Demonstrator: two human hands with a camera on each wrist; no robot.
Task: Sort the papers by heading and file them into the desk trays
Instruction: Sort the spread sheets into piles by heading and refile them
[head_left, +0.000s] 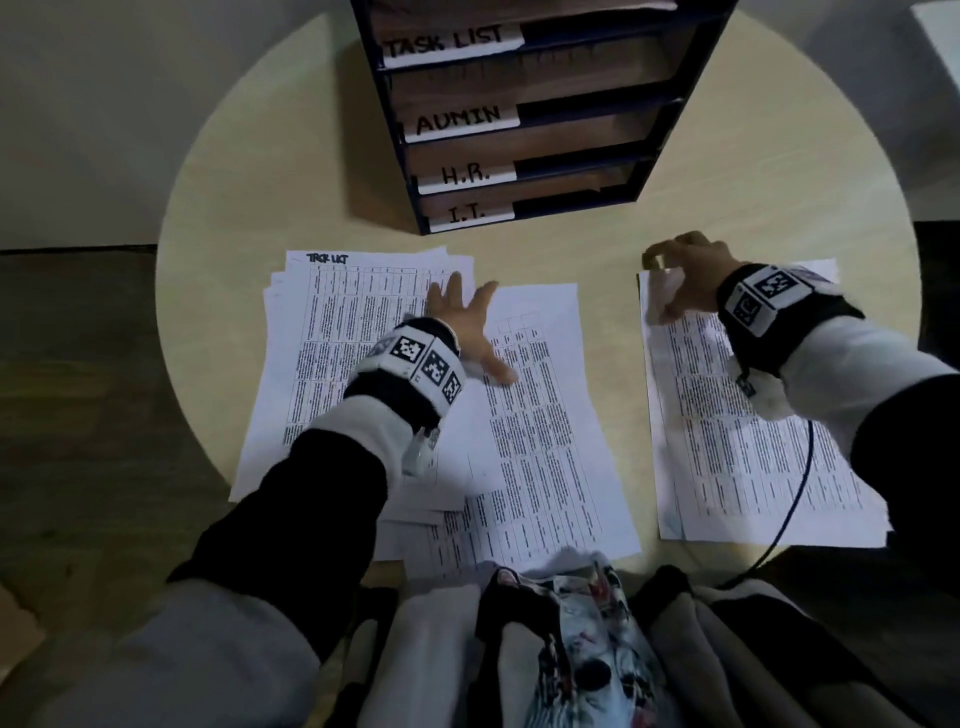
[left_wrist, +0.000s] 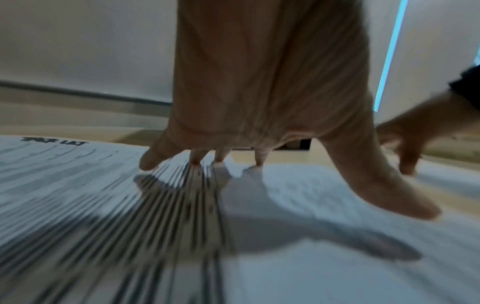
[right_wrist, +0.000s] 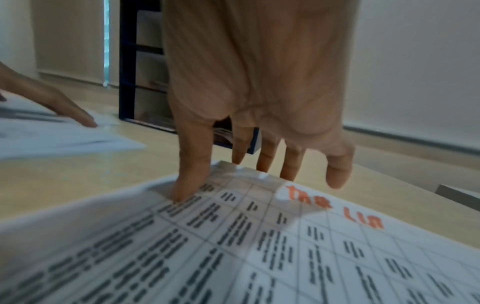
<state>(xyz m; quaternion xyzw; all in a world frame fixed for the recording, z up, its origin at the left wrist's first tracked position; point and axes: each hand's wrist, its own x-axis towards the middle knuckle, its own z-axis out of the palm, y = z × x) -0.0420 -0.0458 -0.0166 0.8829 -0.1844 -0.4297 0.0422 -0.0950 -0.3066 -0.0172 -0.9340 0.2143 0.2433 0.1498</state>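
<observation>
Printed table sheets lie in three groups on the round table (head_left: 249, 208). A left pile (head_left: 353, 322) bears a handwritten "TASK LIST" heading. A middle sheet (head_left: 550, 426) overlaps it. My left hand (head_left: 465, 319) lies flat with spread, straight fingers across both, pressing them down (left_wrist: 259, 107). A right pile (head_left: 753, 447) has an orange heading (right_wrist: 335, 207) that looks like "Task List". At that pile's far-left corner my right hand (head_left: 675, 280) has its thumb (right_wrist: 187, 181) on the top sheet, while its fingers curl over the far edge. Behind stand the dark stacked trays (head_left: 571, 106), labelled TASK LIST, ADMIN, H.R. and I.T.
The tray stack takes up the far middle of the table, its open fronts facing me. A dark cable (head_left: 795, 493) runs over the right pile's near right part and off the table edge. Patterned clothing (head_left: 571, 634) sits at the near edge. The papers are blurred in both wrist views.
</observation>
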